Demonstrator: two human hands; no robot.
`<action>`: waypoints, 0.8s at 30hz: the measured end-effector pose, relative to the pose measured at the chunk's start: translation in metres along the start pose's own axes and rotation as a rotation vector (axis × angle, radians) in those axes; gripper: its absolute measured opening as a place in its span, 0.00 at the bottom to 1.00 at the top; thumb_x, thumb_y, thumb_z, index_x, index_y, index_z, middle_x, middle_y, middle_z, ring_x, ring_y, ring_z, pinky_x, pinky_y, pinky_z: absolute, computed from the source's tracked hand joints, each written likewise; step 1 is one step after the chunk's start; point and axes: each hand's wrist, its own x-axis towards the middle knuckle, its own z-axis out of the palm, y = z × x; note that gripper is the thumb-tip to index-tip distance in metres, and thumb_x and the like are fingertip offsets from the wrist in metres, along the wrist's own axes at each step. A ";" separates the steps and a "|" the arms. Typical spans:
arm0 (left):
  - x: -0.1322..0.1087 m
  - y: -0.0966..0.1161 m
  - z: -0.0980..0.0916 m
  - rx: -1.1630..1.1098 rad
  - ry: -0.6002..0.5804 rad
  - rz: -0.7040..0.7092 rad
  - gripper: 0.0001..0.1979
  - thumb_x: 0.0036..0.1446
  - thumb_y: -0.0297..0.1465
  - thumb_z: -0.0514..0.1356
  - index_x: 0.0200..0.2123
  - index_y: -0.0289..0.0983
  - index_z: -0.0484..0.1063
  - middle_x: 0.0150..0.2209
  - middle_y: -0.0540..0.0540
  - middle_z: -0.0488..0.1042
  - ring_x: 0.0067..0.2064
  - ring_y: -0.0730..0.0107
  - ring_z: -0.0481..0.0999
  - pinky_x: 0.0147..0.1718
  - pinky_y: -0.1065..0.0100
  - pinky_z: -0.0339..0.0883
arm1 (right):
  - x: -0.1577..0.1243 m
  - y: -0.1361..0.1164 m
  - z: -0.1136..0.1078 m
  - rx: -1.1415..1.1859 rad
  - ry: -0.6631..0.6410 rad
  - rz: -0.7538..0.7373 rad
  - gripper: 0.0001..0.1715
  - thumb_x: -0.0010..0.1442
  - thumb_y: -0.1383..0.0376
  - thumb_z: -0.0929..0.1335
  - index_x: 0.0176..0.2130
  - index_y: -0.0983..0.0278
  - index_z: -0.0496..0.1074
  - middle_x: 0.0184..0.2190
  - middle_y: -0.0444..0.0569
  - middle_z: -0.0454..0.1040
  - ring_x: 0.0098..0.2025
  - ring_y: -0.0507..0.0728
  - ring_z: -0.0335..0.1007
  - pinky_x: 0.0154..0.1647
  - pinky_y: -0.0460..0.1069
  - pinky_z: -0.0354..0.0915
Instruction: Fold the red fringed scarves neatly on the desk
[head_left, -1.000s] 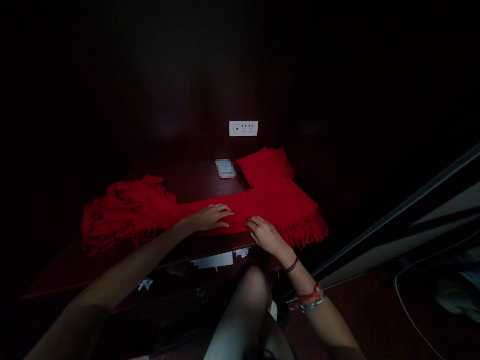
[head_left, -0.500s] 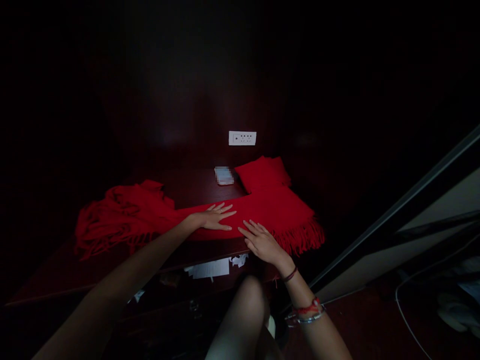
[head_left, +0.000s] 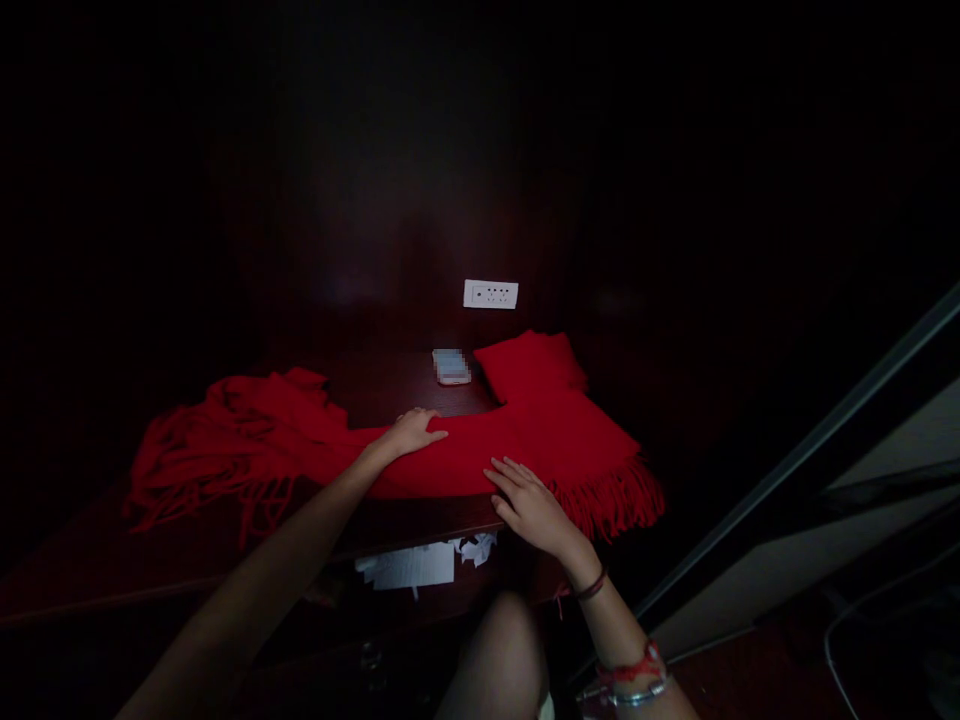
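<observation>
A red fringed scarf (head_left: 570, 440) lies across a dark wooden table (head_left: 390, 385), flat at the right and bunched in a heap at the left. My left hand (head_left: 411, 432) rests on the scarf's far edge near the middle, fingers curled over the cloth. My right hand (head_left: 529, 500) lies flat on the scarf's near edge, fingers spread, beside the fringe. A folded red piece (head_left: 529, 362) sits behind the scarf's flat part.
A small pale box (head_left: 451, 366) stands at the back of the table under a white wall socket (head_left: 490, 294). White papers (head_left: 409, 565) stick out beneath the table's front edge. My knee (head_left: 502, 650) is below. A slanted dark frame (head_left: 787, 480) is at right.
My left hand has slid left and back along the scarf and its fingers have curled. My right hand has stayed at the near edge. The view has tilted up slightly.
</observation>
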 end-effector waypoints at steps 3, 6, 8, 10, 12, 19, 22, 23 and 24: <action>0.004 -0.001 -0.002 -0.150 -0.008 0.014 0.18 0.50 0.40 0.52 0.39 0.33 0.68 0.39 0.41 0.71 0.42 0.61 0.69 0.41 0.68 0.59 | 0.020 0.002 -0.012 0.059 -0.009 0.029 0.22 0.58 0.63 0.56 0.49 0.70 0.64 0.50 0.55 0.63 0.53 0.56 0.56 0.54 0.51 0.52; 0.006 -0.003 -0.001 -0.291 0.075 0.024 0.15 0.49 0.38 0.52 0.35 0.34 0.68 0.37 0.43 0.71 0.41 0.63 0.69 0.40 0.68 0.59 | 0.043 -0.001 -0.017 0.045 0.033 0.047 0.24 0.59 0.62 0.56 0.51 0.72 0.60 0.51 0.57 0.61 0.54 0.56 0.54 0.54 0.51 0.50; 0.006 -0.005 0.000 -0.412 0.098 0.026 0.13 0.48 0.38 0.52 0.30 0.35 0.67 0.33 0.46 0.72 0.37 0.65 0.69 0.37 0.68 0.60 | 0.050 -0.002 -0.012 0.011 -0.068 0.038 0.28 0.58 0.58 0.56 0.54 0.71 0.56 0.54 0.58 0.56 0.56 0.58 0.48 0.55 0.54 0.48; 0.006 -0.009 0.000 -0.571 0.090 0.015 0.10 0.45 0.37 0.54 0.27 0.35 0.66 0.28 0.49 0.70 0.32 0.68 0.69 0.33 0.69 0.61 | 0.050 -0.002 -0.003 -0.027 -0.196 0.047 0.32 0.58 0.53 0.55 0.56 0.68 0.53 0.57 0.57 0.50 0.58 0.61 0.42 0.55 0.58 0.45; 0.008 -0.013 -0.003 -0.755 0.057 -0.006 0.11 0.42 0.35 0.57 0.29 0.35 0.64 0.26 0.51 0.69 0.30 0.71 0.69 0.31 0.70 0.61 | 0.045 0.001 0.005 -0.052 -0.251 0.054 0.34 0.58 0.50 0.52 0.57 0.66 0.50 0.58 0.55 0.46 0.59 0.63 0.37 0.56 0.60 0.41; 0.023 -0.012 -0.027 -0.574 0.022 -0.052 0.19 0.41 0.33 0.60 0.38 0.34 0.64 0.32 0.46 0.68 0.36 0.66 0.69 0.37 0.65 0.61 | 0.033 0.011 0.008 0.012 -0.147 -0.042 0.41 0.53 0.45 0.55 0.58 0.65 0.47 0.58 0.53 0.47 0.60 0.60 0.37 0.57 0.57 0.40; 0.001 -0.014 -0.038 -0.297 0.069 0.204 0.19 0.44 0.36 0.58 0.41 0.36 0.64 0.42 0.44 0.64 0.45 0.64 0.63 0.46 0.64 0.54 | 0.029 0.013 0.006 0.034 -0.083 -0.067 0.38 0.54 0.47 0.56 0.57 0.64 0.48 0.57 0.53 0.50 0.59 0.58 0.40 0.57 0.56 0.42; -0.012 -0.017 -0.042 -0.187 0.035 0.322 0.18 0.47 0.37 0.57 0.42 0.37 0.64 0.44 0.44 0.62 0.47 0.64 0.62 0.47 0.65 0.53 | 0.028 0.014 0.007 0.033 -0.070 -0.065 0.37 0.55 0.48 0.56 0.57 0.64 0.49 0.57 0.53 0.51 0.59 0.58 0.42 0.57 0.56 0.42; -0.027 -0.021 -0.046 -0.098 -0.036 0.419 0.16 0.48 0.37 0.55 0.42 0.38 0.65 0.45 0.44 0.62 0.47 0.65 0.61 0.48 0.66 0.52 | 0.027 0.014 0.007 0.027 -0.062 -0.066 0.36 0.55 0.48 0.56 0.57 0.64 0.50 0.56 0.53 0.52 0.58 0.58 0.43 0.57 0.56 0.43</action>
